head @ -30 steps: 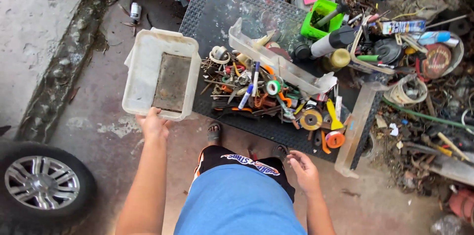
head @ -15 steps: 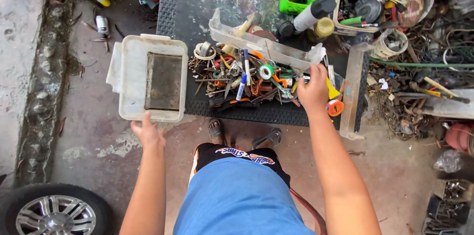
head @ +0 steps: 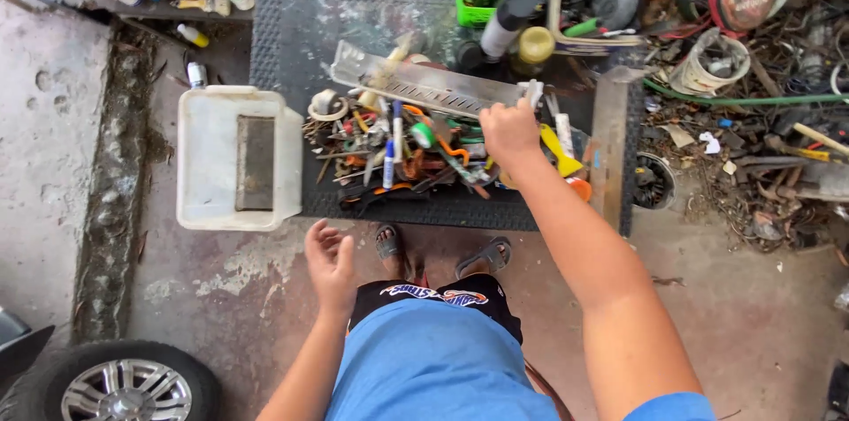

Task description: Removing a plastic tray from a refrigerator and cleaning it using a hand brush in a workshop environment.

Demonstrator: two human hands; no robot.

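On the black mat, at the right end of the heap of small tools, my right hand lies knuckles up over the clutter. Its fingers are curled down into the pile, but I cannot tell whether they pinch anything, since the back of the hand hides the tips. My left hand hangs free below the mat's near edge, fingers loosely spread and holding nothing, apart from the white tub that stands just left of the mat.

A clear plastic tray lies on the mat just beyond the heap, tilted. Its long axis runs from upper left down to the right, and its right end sits close by my right knuckles.

Risk, as I judge it: the pile is tangled with wires and cutters, so pulling one piece could drag others off the mat's near edge onto the floor by my sandals. A bump from the knuckles could also slide the tray.
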